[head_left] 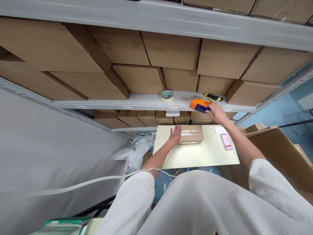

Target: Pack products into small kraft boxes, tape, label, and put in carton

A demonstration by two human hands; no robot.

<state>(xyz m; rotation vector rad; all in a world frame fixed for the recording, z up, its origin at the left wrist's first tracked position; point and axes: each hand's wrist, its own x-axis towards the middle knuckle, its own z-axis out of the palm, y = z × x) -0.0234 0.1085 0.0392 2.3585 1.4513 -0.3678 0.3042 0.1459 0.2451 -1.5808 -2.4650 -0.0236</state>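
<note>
A small brown cardboard box [192, 134] with shiny clear tape along its top lies on the pale yellow tabletop [195, 156]. My left hand [175, 134] rests flat on the box's left end, fingers stretched out. Up at the shelf's front edge, my right hand [217, 112] grips an orange and dark blue tape dispenser [201, 105]. The dispenser is at the shelf edge; whether it touches the shelf I cannot tell. Just behind it lie a yellow ring [207, 99] and a black and yellow item [215, 97].
A roll of tape [166, 96] lies on the grey metal shelf [146, 100], with large cartons [181, 49] stacked behind. A phone [227, 142] and a white paper [220, 130] lie on the table's right. An open carton [276, 153] stands right; clear plastic bags [137, 153] hang left. A white cable [97, 180] crosses in front.
</note>
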